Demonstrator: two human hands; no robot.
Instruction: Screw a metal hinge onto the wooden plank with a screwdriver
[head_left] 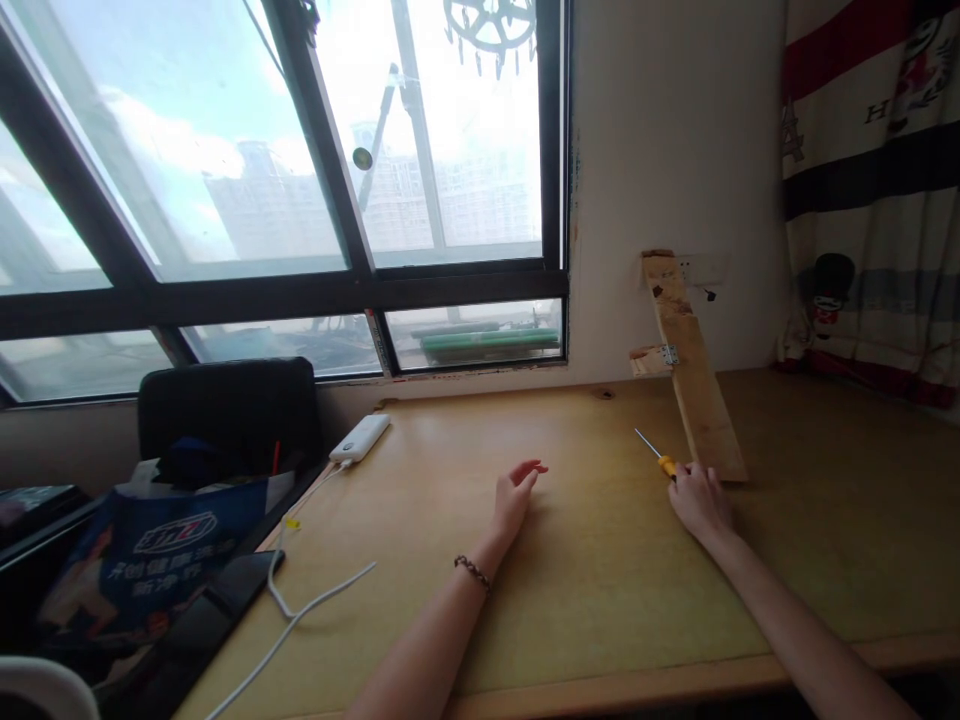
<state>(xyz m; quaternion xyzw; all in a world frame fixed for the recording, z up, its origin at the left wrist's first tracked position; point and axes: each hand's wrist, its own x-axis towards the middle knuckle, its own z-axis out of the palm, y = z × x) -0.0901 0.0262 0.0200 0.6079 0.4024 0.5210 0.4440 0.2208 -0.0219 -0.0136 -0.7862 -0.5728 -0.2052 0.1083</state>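
My right hand [701, 503] is closed around the handle of a screwdriver [666, 464]. Its yellow handle shows past my fingers, and the thin metal shaft points up and to the left. Just beyond that hand, a long wooden board [705, 405] leans against the wall, its lower end on the table. A metal hinge [669, 354] joins the board to a short wood piece [646, 362] sticking out to its left. My left hand [514, 496] rests over the middle of the table, fingers loosely bent and holding nothing; it touches neither board nor screwdriver.
On the table's [592, 600] left side lie a white power bank [361, 438] and a white cable [319, 603]. A black chair [229, 400] with a blue printed bag [161, 550] stands beyond the left edge. The wall has a socket [705, 270]; a curtain [874, 230] hangs at right.
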